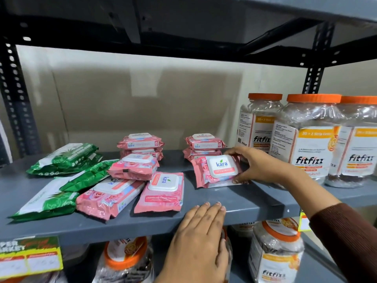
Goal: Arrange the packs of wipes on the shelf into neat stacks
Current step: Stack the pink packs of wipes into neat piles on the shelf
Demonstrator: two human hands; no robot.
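My right hand (259,165) grips a pink Kara wipes pack (216,170) by its right end, tilted up in front of a short stack of pink packs (204,144) at the back of the grey shelf (255,203). Another pink stack (140,142) stands further left. Three loose pink packs (133,167) (110,198) (161,193) lie in front of it. Several green wipes packs (65,158) (47,201) lie scattered on the left. My left hand (200,237) rests flat, fingers together, on the shelf's front edge and holds nothing.
Clear Fitfizz jars with orange lids (310,137) stand at the right of the shelf, close to my right hand. More such jars (275,254) fill the shelf below. A yellow-green price label (30,258) hangs at the lower left. Black perforated uprights (14,94) frame the rack.
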